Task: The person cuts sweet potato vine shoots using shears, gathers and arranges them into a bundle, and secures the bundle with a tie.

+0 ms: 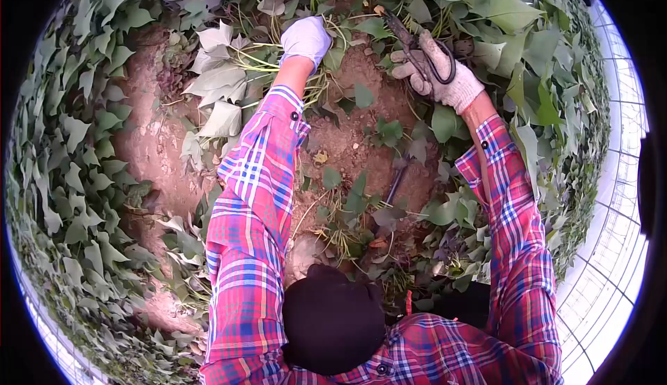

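My left hand (pixel 306 41), in a pale glove, is closed around a bunch of leafy green stems (pixel 257 58) near the top centre. Their large leaves (pixel 226 83) hang out to its left, pale undersides showing. To the right, my right hand (pixel 439 72), in a dirty white knitted glove, holds dark-handled shears (pixel 403 34). One looped handle crosses the palm, and the blades point up and left toward the foliage. Whether the blades touch a stem cannot be made out. Reddish-brown soil (pixel 361 72) lies between the two hands.
Dense leafy vines (pixel 76 149) spread on the left and right. A dark thin tube (pixel 397 180) lies on the soil below my hands. More bare soil (pixel 149 142) runs down the left. A white gridded surface (pixel 604 239) curves along the right edge.
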Tool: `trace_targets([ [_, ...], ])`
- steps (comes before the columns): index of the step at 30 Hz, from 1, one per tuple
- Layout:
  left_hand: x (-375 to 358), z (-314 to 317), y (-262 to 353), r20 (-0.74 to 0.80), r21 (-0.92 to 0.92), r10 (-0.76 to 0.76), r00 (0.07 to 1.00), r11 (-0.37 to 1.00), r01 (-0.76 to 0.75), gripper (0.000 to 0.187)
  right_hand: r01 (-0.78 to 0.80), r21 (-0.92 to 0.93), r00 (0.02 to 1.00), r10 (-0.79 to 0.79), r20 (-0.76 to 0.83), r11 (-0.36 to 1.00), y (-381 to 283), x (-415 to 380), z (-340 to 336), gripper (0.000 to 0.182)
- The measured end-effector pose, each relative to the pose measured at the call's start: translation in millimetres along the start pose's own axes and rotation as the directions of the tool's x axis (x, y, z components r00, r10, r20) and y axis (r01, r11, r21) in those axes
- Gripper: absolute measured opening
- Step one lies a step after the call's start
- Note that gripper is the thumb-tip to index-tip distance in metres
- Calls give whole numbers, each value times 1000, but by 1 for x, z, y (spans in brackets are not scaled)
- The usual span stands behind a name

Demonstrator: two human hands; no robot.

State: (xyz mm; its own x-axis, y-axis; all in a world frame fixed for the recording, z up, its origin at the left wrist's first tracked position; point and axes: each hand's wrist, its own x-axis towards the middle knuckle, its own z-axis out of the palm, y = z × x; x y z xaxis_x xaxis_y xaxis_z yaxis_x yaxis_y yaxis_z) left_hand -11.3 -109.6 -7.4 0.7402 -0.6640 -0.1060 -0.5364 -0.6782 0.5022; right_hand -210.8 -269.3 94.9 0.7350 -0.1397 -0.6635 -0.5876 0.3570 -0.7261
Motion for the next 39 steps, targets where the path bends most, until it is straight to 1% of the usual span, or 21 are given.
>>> trace_targets([
  [3, 12, 11, -11, 64, 33, -21, 998, 999, 18, 27, -152, -38, 988, 153, 34, 988, 3, 3, 15, 76],
  [4, 13, 10, -12, 69, 22, 7, 998, 1000, -9, 27, -143, -54, 987, 146, 59, 988, 6, 5, 21, 81],
  [5, 14, 9, -13, 72, 10, 35, 997, 999, -36, 27, -179, 2, 982, 179, 61, 984, 10, 13, 21, 83],
  [6, 12, 9, -13, 73, -45, 46, 996, 998, -43, 36, -214, 58, 975, 211, 66, 975, 15, 21, 22, 85],
  [8, 4, 5, -5, 59, -35, 55, 997, 998, -53, 36, -151, 170, 988, 153, 1, 974, 8, 17, 43, 83],
  [9, -1, 2, 0, 47, -25, 61, 997, 998, -60, 36, -166, 119, 983, 174, -60, 979, 3, 14, 51, 81],
  [12, 15, 4, 8, 89, 1, 76, 993, 997, -77, 33, -169, 74, 980, 175, -97, 983, -3, 7, 53, 77],
  [13, 18, 1, 13, 127, 29, 79, 989, 996, -83, 31, -503, 495, 857, 483, 179, 708, -8, 14, 44, 78],
  [15, 24, 0, 23, 207, 98, 49, 977, 993, -70, 28, -687, 640, 707, 520, 480, 344, -1, 25, 37, 78],
  [16, 26, 1, 25, 223, 123, 37, 974, 990, -65, 28, -763, 630, 602, 516, 609, 146, 2, 30, 35, 78],
  [17, 29, 3, 24, 247, 119, 32, 969, 991, -62, 28, -529, 483, 842, 502, 197, 698, 5, 25, 49, 80],
  [18, 32, 4, 21, 247, 117, 28, 969, 991, -58, 28, -195, 47, 968, 200, -149, 980, 6, 23, 57, 82],
  [20, 36, 3, 18, 244, 107, 18, 970, 993, -45, 29, -238, -20, 961, 232, -150, 971, 11, 29, 54, 86],
  [22, 40, 3, 14, 244, 93, 30, 969, 994, -54, 30, -220, -189, 963, 182, -199, 957, 14, 30, 51, 90],
  [24, 43, 10, 10, 307, 98, 20, 951, 994, -53, 30, -230, -200, 962, 191, -195, 952, 23, 33, 45, 92],
  [26, 34, 13, 9, 299, 68, 10, 954, 997, -31, 32, -242, -210, 960, 203, -194, 947, 24, 34, 46, 93],
  [28, 28, 14, 6, 276, -21, -14, 961, 1000, 21, 32, -183, -229, 972, 141, -186, 956, 25, 38, 50, 97],
  [29, 27, 13, 6, 273, -34, -52, 960, 997, 63, 32, -187, -172, 971, 155, -183, 967, 24, 42, 49, 95],
  [33, 24, 8, 10, 283, -38, -51, 958, 997, 65, 32, -167, -140, 968, 135, -214, 976, 21, 45, 49, 88],
  [36, 20, 10, 9, 275, -32, -81, 958, 995, 93, 32, -183, -168, 962, 141, -233, 969, 20, 52, 45, 78],
  [39, 16, 10, 14, 192, -11, -102, 976, 994, 106, 32, -174, -253, 966, 114, -233, 952, 20, 50, 39, 72],
])
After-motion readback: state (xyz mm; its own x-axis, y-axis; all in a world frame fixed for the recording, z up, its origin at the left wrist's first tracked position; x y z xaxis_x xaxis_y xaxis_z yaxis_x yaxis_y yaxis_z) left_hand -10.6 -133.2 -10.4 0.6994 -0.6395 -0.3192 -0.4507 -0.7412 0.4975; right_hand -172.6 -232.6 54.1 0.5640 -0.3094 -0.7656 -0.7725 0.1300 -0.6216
